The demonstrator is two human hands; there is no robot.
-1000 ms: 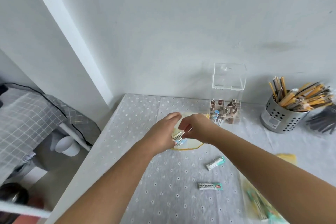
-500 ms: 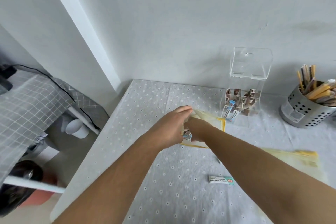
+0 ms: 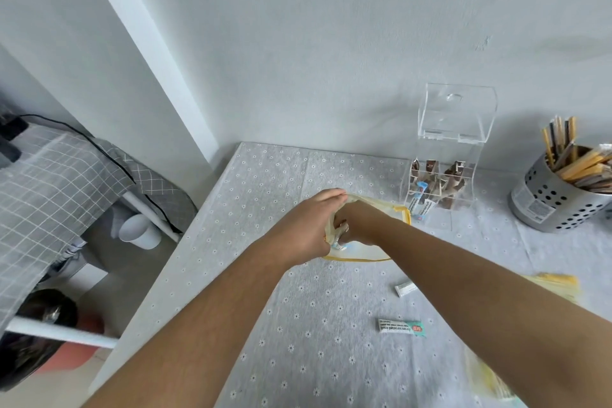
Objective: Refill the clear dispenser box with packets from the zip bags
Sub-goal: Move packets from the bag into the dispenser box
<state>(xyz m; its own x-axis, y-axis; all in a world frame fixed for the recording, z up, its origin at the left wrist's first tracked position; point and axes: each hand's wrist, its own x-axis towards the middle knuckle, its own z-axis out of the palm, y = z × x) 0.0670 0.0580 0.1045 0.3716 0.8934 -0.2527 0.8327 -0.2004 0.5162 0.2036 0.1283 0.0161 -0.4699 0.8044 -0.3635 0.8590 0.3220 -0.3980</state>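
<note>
Bag [image 3: 364, 250] | mid-table; box [image 3: 443, 175] at its 2 o'clock, lid up | your left hand [image 3: 308, 225] pinches the bag mouth | your right hand [image 3: 361, 222] now deeper inside than before, fingers buried, grip untellable | judged: packets come out next | loose packet [image 3: 401, 327] at 5 o'clock

Clear dispenser box [image 3: 442, 156] – upright at the back of the tablecloth [image 3: 298, 358], lid [image 3: 457, 116] flipped up. Low fill: brown packets [image 3: 453, 175] in the lower part, one blue-white packet [image 3: 419, 199] leaning at the front.

Zip bag [image 3: 364, 250] – clear, yellow edging, lying just in front of the box. My left hand [image 3: 308, 228] pinches its mouth up; my right hand [image 3: 359, 225] is at the mouth by a few packets [image 3: 339, 238], grip not visible.

Second zip bag [image 3: 559, 285] lies to the right, blurred. Loose on the cloth: green-white packet [image 3: 401, 327] and white packet [image 3: 404, 288], the latter partly hidden.
</note>
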